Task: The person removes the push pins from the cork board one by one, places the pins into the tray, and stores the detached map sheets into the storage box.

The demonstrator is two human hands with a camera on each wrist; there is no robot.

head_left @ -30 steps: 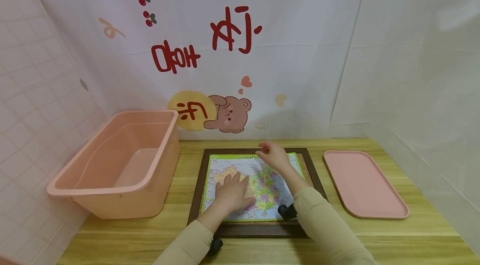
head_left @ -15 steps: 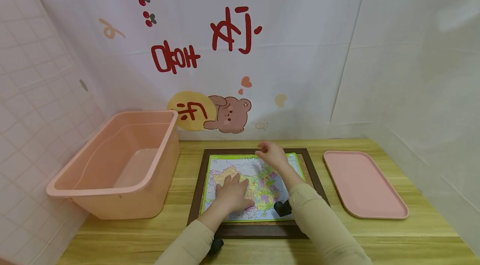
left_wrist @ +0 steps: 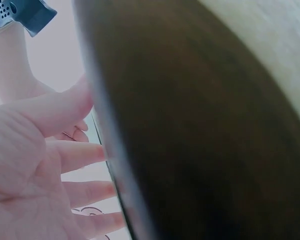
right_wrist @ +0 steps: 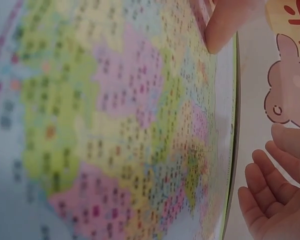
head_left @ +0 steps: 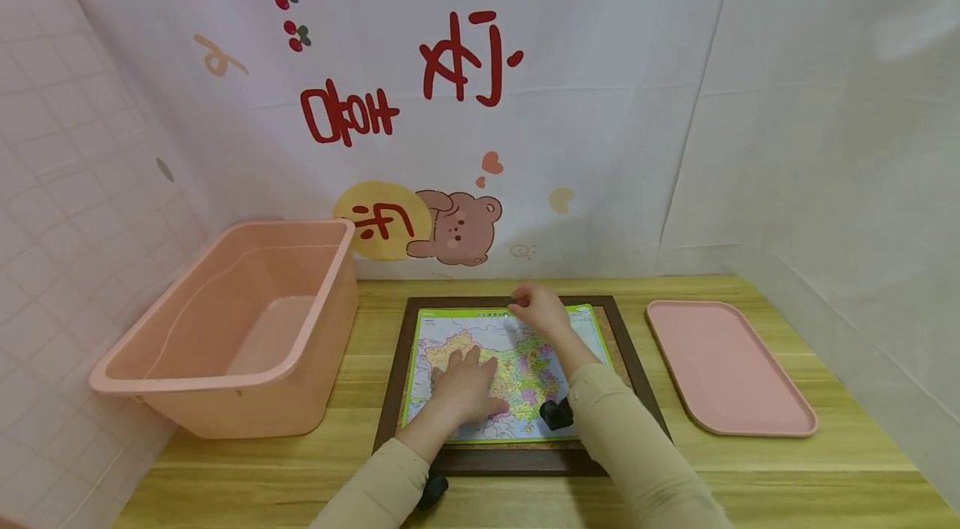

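Observation:
My left hand (head_left: 465, 387) rests with spread fingers on a colourful map (head_left: 517, 366) with a green border. The map lies over a cork board (head_left: 617, 337) in a dark brown frame (head_left: 392, 379). In the left wrist view the fingertips (left_wrist: 110, 187) meet the sheet's surface, and the blurred dark frame fills the middle. My right hand (head_left: 542, 311) hovers over the map's top edge, its fingers loosely curled. Nothing shows between its thumb and fingers in the right wrist view, where the hand (right_wrist: 277, 190) is beside the map's edge. A tiny white spot (head_left: 506, 315) is just below it.
A deep pink tub (head_left: 330, 337) stands left of the frame. To the right lies a flat pink tray (head_left: 727, 371). Everything stands on a wood-grain table (head_left: 847, 462), with a printed white cloth (head_left: 600, 137) hanging behind.
My right hand has shifted slightly left along the map's top edge, its forearm swinging left too, and its fingers have drawn closer together. My left hand has stayed in place.

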